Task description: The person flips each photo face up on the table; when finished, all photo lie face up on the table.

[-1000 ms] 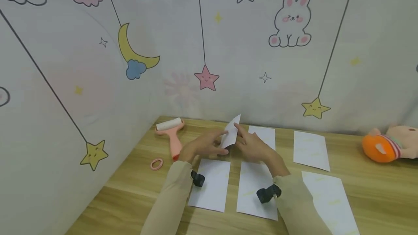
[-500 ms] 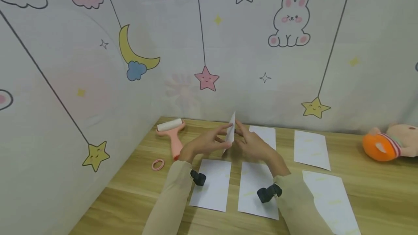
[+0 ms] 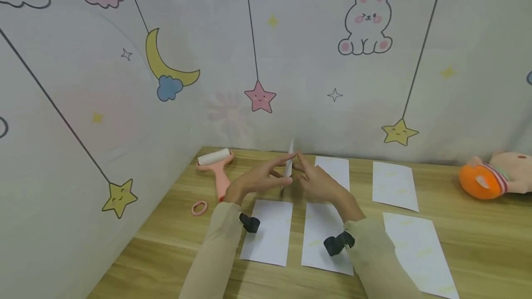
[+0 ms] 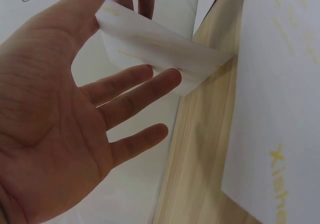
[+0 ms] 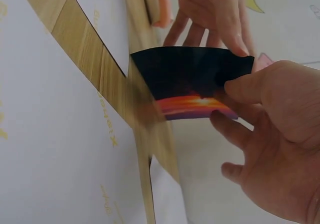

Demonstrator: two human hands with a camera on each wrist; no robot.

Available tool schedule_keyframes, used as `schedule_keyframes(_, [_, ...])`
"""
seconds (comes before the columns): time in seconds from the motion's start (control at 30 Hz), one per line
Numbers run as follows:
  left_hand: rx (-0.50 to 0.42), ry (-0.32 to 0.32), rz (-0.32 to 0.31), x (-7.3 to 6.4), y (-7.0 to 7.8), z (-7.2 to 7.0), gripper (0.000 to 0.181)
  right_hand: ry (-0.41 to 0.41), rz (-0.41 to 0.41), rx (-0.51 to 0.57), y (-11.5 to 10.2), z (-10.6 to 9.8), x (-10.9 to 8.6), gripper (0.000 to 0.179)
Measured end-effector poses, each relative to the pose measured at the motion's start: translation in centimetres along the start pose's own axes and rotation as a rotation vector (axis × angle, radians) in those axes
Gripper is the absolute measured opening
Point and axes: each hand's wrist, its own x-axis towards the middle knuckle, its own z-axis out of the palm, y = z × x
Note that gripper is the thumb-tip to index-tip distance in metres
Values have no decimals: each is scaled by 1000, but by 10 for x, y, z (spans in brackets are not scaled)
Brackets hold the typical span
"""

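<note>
A photo print [image 3: 289, 160] stands on edge between both hands, nearly side-on in the head view. Its front, seen in the right wrist view, is a dark sunset picture [image 5: 182, 77] with an orange band, and the sheet bows slightly. The left wrist view gives its white back [image 4: 160, 47] with faint yellow lettering. My left hand [image 3: 259, 178] pinches one corner with the thumb on the picture side, its other fingers spread along the back. My right hand [image 3: 320, 182] pinches the same end, thumb over the picture.
Several white sheets with yellow lettering lie on the wooden table, including the near-left sheet [image 3: 268, 232] and a far-right sheet [image 3: 395, 186]. To the left are a pink-handled roller [image 3: 220, 174] and a pink ring [image 3: 199, 207]. An orange-capped doll [image 3: 482, 181] lies far right, and a patterned curtain [image 3: 316, 105] hangs behind.
The photo print has turned from showing its white back at a slant to nearly edge-on, and moved slightly left. Both hands have stayed on it, shifting slightly left too.
</note>
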Motion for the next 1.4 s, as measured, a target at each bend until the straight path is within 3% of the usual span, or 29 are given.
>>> schedule_keyframes(0.3, [0, 26, -5, 0, -1, -5, 73, -28, 49, 37, 1, 5, 0, 66])
schedule_keyframes(0.43, [-32, 45, 6, -2, -2, -8, 73, -39, 16, 56, 4, 11, 1, 59])
schedule_keyframes(0.6, [-60, 56, 24, -4, -4, -10, 69, -37, -43, 24, 2, 17, 2, 56])
schedule_keyframes(0.83, [-72, 27, 49, -2, -6, -9, 69, -33, -54, -69, -4, 19, 2, 62])
schedule_keyframes(1.13, [-164, 48, -25, -7, -5, -12, 68, -32, -87, -86, -2, 18, 3, 65])
schedule_keyframes(1.23, [-183, 50, -19, -9, -5, -14, 68, -53, -99, -78, 0, 18, 3, 72])
schedule_keyframes(1.4, [-157, 71, -16, -10, -7, -17, 66, -106, -20, -102, 3, 20, 3, 69])
